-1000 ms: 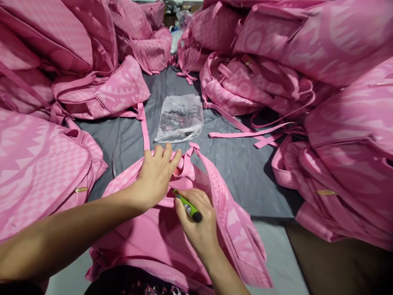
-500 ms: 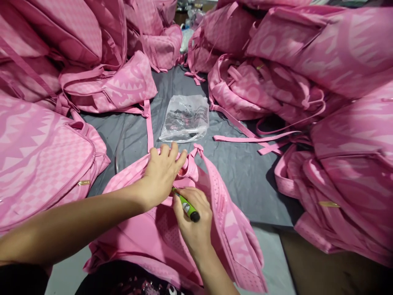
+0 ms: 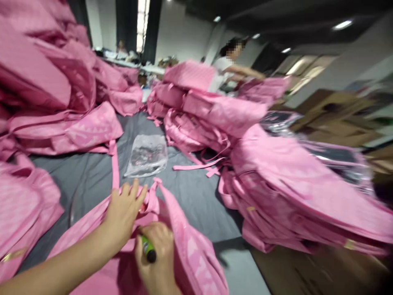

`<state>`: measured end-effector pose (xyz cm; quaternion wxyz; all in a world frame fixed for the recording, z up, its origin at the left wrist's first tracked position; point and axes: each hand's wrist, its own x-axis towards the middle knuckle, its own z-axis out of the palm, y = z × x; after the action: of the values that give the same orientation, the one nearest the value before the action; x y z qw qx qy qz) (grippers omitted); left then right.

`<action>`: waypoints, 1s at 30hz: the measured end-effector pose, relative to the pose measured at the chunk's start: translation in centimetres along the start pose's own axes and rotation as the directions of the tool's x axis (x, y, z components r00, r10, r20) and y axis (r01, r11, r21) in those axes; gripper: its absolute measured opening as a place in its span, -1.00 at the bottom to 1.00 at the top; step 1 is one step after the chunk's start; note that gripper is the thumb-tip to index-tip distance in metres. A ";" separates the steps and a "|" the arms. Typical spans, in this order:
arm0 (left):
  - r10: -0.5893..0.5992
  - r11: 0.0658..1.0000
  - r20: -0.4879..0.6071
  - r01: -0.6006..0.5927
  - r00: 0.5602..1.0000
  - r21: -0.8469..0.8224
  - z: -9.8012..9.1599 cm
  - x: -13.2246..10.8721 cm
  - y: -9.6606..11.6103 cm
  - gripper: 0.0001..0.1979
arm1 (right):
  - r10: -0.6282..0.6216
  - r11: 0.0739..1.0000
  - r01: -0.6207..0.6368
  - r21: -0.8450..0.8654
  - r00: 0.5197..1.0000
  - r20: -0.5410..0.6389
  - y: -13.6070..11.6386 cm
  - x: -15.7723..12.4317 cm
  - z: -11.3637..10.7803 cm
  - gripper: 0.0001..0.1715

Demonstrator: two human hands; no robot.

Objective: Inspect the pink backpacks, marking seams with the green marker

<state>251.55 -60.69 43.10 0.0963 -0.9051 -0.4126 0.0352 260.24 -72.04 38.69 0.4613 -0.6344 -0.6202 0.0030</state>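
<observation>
A pink backpack [image 3: 196,250] lies in front of me with its straps and back side toward me. My left hand [image 3: 123,213] rests on its upper edge, fingers spread over the fabric near the top loop. Gripped in my right hand [image 3: 159,250] is a green marker pen [image 3: 147,246] with a black end. Its far tip points into the backpack's upper part, below my left hand; whether it touches the fabric is hidden. Just beyond the backpack lies a clear plastic bag [image 3: 149,155] with dark contents that I cannot make out.
Pink backpacks are piled on the left [image 3: 39,78] and right [image 3: 294,180] of the grey-covered table [image 3: 199,196]. Loose straps [image 3: 196,166] trail across the cover. A person [image 3: 227,65] stands behind the right pile. Cardboard boxes [image 3: 331,114] are stacked at the far right.
My view has swung up and to the right, bringing the room, the person and the boxes into sight. Both hands keep about the same place on the backpack.
</observation>
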 end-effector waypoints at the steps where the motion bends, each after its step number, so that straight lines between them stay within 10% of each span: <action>1: 0.002 1.000 -0.008 -0.002 1.000 0.015 0.2 0.2 0.0 -0.25 | -0.026 0.999 0.026 0.020 1.000 -0.014 0.2 0.0 0.4 -0.88; 15: 0.029 0.995 -0.037 -0.026 0.999 0.096 0.0 -0.3 -0.1 -0.19 | -0.013 0.997 -0.008 -0.082 0.969 -0.246 1.9 -0.6 2.4 -0.92; 23: 0.047 0.996 0.016 -0.048 0.999 0.078 -0.8 -0.7 -0.4 -0.19 | -0.007 0.998 -0.006 -0.056 0.973 -0.232 2.2 -0.8 2.0 -0.89; 30: 0.056 0.994 0.130 -0.044 0.990 -0.097 -1.8 -1.9 -1.7 0.22 | 0.064 0.998 -0.065 -0.005 0.989 -0.131 1.8 -1.7 0.9 -0.76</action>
<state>249.31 -61.32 45.20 0.0252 -0.9145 -0.3963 0.0780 260.74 -72.48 36.19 0.4977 -0.6550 -0.5679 -0.0265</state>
